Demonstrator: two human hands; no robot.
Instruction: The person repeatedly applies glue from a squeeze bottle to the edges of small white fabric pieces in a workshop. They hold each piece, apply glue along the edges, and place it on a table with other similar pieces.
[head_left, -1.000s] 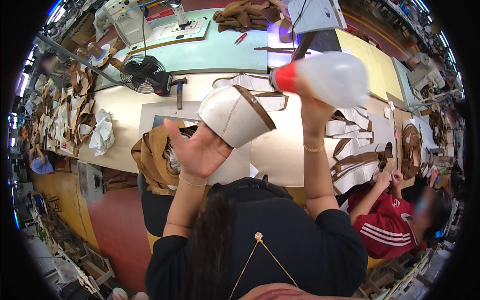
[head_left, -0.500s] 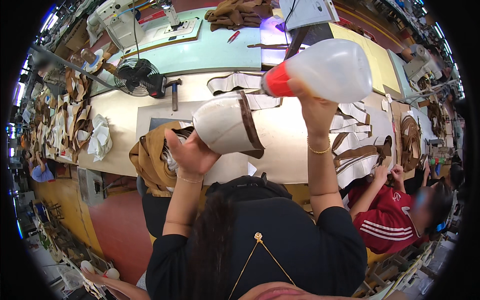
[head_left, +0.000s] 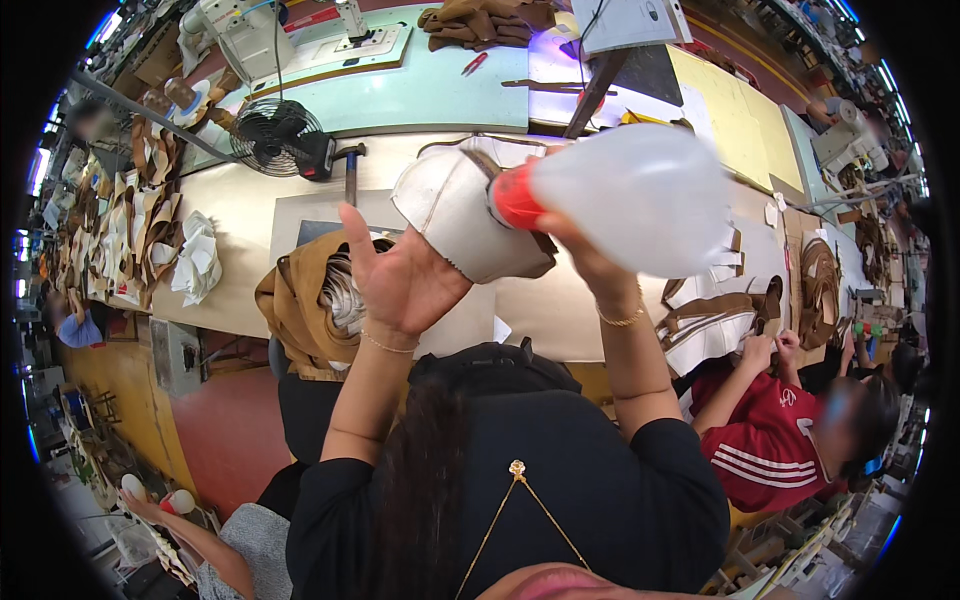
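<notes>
A white-lined shoe upper piece (head_left: 445,210) with a brown edge hangs curved above the table. My left hand (head_left: 410,285) holds it from the near side, palm up and thumb out to the side, with its fingers hidden under the piece. In my right hand (head_left: 592,255) is a big translucent plastic bottle (head_left: 640,200) with a red neck, tilted so that the neck points left. That neck overlaps the right part of the piece; whether the two touch I cannot tell. The bottle is smeared by motion.
Left of my hands sits a bundle of brown pieces (head_left: 305,300). Behind it are a hammer (head_left: 351,175) and a black fan (head_left: 278,145). White and brown strips (head_left: 710,325) lie at right, near a co-worker in a red shirt (head_left: 755,435). A sewing machine (head_left: 245,40) stands farther back.
The bottle has come left and down, its red neck now over the piece. My left hand and the piece have shifted slightly right, and the piece has tilted.
</notes>
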